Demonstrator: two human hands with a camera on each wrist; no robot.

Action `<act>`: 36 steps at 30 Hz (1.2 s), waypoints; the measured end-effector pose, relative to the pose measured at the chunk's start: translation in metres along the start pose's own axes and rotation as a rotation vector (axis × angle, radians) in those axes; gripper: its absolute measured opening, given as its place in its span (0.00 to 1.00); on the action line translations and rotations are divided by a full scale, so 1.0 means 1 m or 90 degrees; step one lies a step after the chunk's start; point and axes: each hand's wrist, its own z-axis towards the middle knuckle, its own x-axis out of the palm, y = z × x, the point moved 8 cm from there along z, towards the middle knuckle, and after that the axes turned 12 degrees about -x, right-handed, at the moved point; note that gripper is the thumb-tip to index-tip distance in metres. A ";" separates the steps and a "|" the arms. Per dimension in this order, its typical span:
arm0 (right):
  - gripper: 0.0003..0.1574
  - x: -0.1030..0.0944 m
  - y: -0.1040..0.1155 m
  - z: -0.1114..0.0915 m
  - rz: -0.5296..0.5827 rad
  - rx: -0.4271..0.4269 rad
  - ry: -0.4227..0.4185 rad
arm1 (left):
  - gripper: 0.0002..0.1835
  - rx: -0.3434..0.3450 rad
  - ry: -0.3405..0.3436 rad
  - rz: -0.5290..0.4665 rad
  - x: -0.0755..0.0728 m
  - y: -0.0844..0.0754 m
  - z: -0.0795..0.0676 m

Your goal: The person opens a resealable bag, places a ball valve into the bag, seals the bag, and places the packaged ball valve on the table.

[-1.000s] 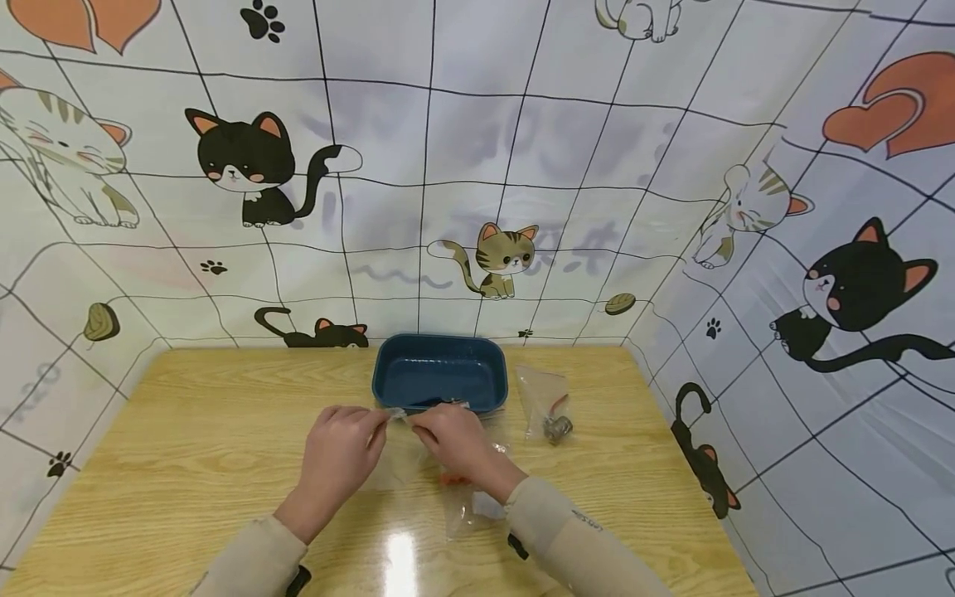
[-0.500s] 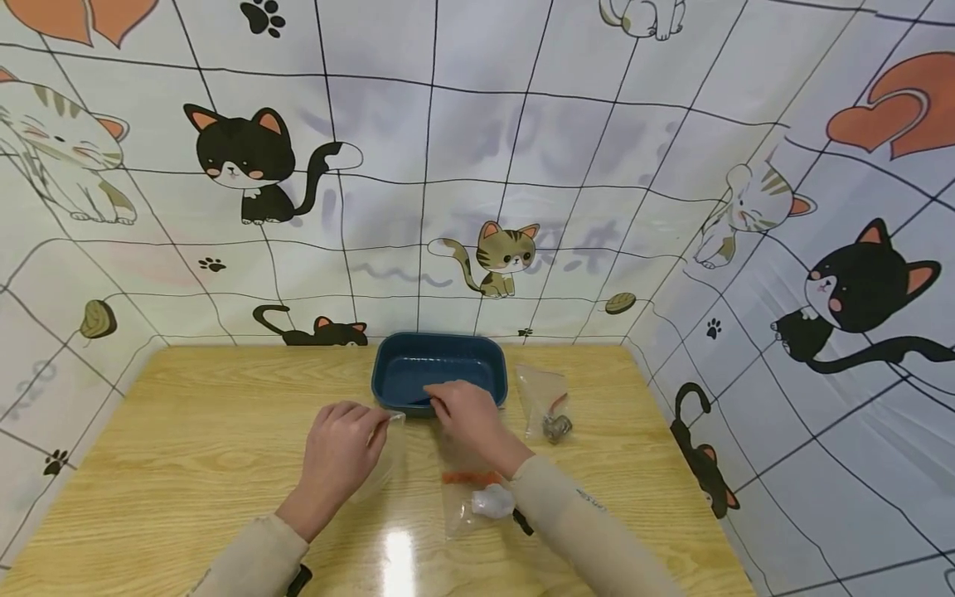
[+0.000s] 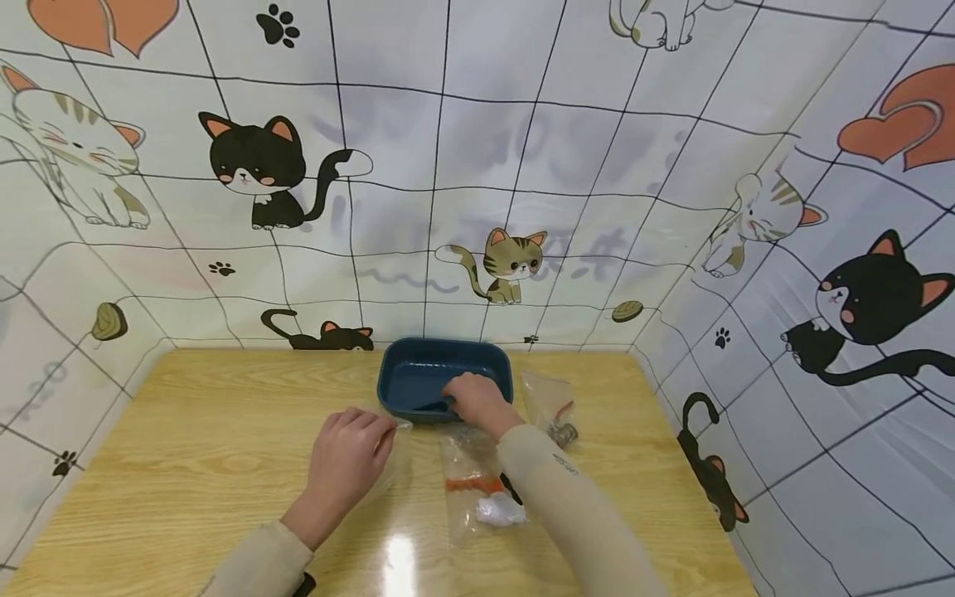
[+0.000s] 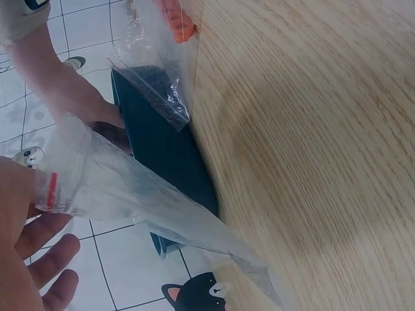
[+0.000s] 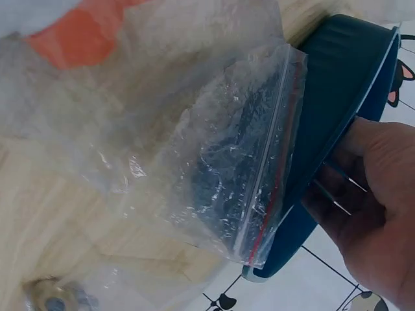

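My left hand [image 3: 351, 456] pinches the top edge of a clear zip bag [image 4: 155, 201] with a red strip. The bag hangs down over the table in front of the blue basin [image 3: 395, 406]. My right hand [image 3: 477, 402] reaches over the basin's front rim, its fingertips inside with curled fingers. In the right wrist view, thin shiny metal strips [image 5: 334, 194] of a slim piece lie among the fingers of that hand; its kind is hidden. A dark shape [image 3: 431, 406] lies beside the fingertips in the basin.
Below the right forearm, a clear zip bag [image 3: 464, 522] holds an orange strip and a white lump. Another zip bag [image 3: 545, 398] with a grey metal-looking piece lies right of the basin. A cat-print sheet [image 3: 477, 166] surrounds the wooden table [image 3: 224, 448].
My right hand has left the zip bag's opening, where it was beside the left hand, and has moved forward and right into the basin. The left hand keeps holding the bag, nearly unmoved.
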 end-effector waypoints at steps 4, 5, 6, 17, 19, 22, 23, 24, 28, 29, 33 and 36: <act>0.14 0.008 -0.005 0.006 -0.005 0.015 0.039 | 0.04 0.005 0.005 0.001 0.000 -0.002 -0.001; 0.13 0.011 -0.007 0.006 -0.003 0.022 0.048 | 0.04 0.004 0.007 0.003 0.000 -0.002 -0.002; 0.13 0.014 -0.009 0.007 -0.002 0.029 0.058 | 0.04 0.003 0.009 0.005 0.000 -0.001 -0.002; 0.21 0.030 -0.014 0.010 0.108 -0.037 0.063 | 0.03 -0.012 0.014 -0.001 0.003 0.002 -0.004; 0.23 0.029 -0.011 0.012 0.127 -0.059 0.063 | 0.02 -0.013 0.012 -0.003 0.004 0.003 -0.003; 0.25 0.031 -0.006 0.015 0.142 -0.086 0.074 | 0.02 -0.012 0.010 -0.005 0.004 0.003 -0.002; 0.26 0.032 -0.005 0.016 0.145 -0.092 0.077 | 0.02 -0.012 0.010 -0.006 0.004 0.003 -0.002; 0.26 0.033 -0.003 0.017 0.148 -0.096 0.080 | 0.02 -0.013 0.010 -0.007 0.003 0.003 -0.002; 0.26 0.033 -0.002 0.019 0.130 -0.078 0.077 | 0.02 -0.020 0.011 -0.012 0.002 0.005 -0.002; 0.26 0.032 -0.003 0.020 0.118 -0.070 0.074 | 0.02 -0.022 0.011 -0.013 0.002 0.006 -0.001; 0.27 0.030 -0.006 0.020 0.054 -0.046 0.050 | 0.03 -0.023 0.007 -0.016 0.001 0.008 -0.002; 0.26 0.030 -0.010 0.020 0.024 -0.029 0.015 | 0.03 -0.023 0.002 -0.019 0.001 0.009 -0.003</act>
